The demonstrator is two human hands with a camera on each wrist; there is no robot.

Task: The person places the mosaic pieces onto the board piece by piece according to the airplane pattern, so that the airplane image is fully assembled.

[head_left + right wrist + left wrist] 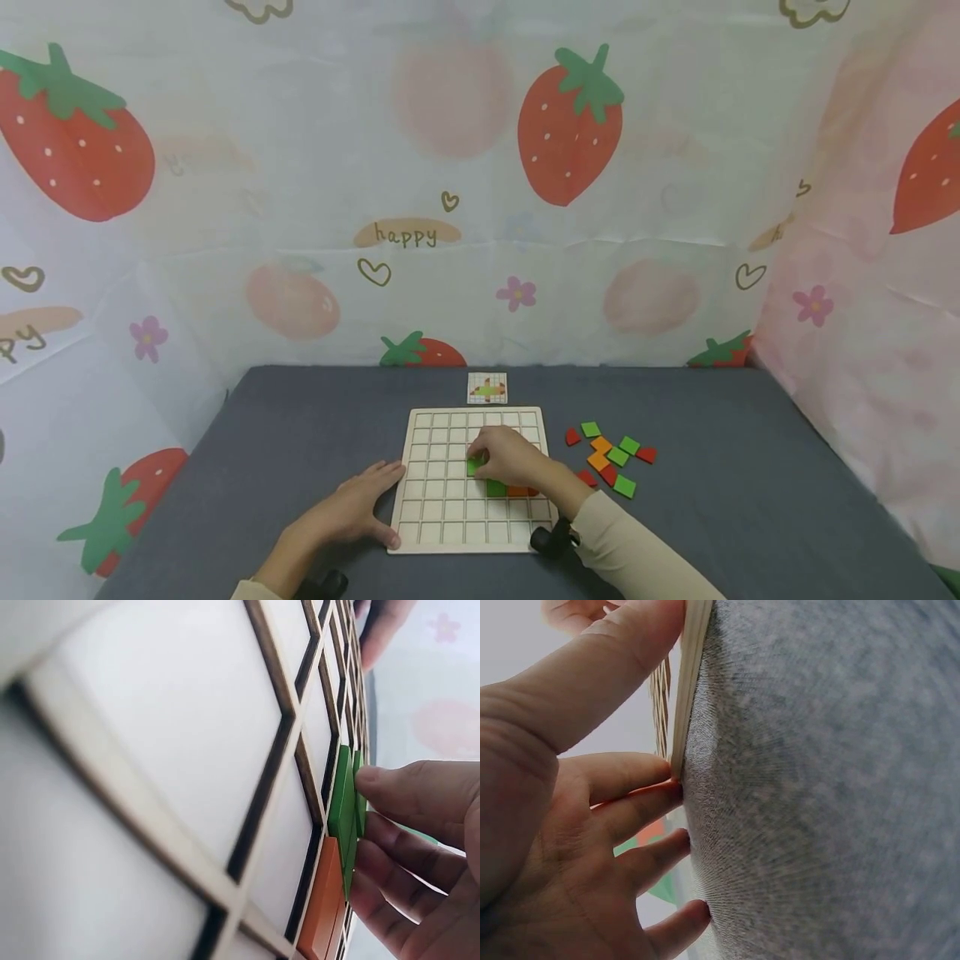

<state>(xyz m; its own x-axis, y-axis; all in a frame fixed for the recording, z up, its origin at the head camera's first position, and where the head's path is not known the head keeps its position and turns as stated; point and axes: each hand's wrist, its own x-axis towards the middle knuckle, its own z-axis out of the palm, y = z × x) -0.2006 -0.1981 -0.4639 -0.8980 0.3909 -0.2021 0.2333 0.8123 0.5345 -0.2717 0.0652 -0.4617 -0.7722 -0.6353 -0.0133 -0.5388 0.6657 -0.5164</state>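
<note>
A pale wooden grid board (pixel 438 508) lies on the table. My left hand (pixel 351 506) touches its left edge, thumb near the front corner; in the left wrist view the thumb and fingertips of that hand (pixel 592 825) meet the board's side (pixel 690 690). Over the middle of the grid, my right hand (pixel 513 457) pinches a green square tile (pixel 472 467). The right wrist view shows the fingers of the right hand (pixel 420 840) at that tile (pixel 360 802), beside another green tile (pixel 342 795) and an orange one (pixel 321 900). A red piece (pixel 533 492) lies right of the orange tile (pixel 517 492).
Loose green (pixel 624 486), orange (pixel 598 461) and red (pixel 646 455) pieces lie on the grey table (pixel 720 500) right of the board. A small pattern card (pixel 487 388) lies behind the board. A printed curtain (pixel 465 167) stands behind the table.
</note>
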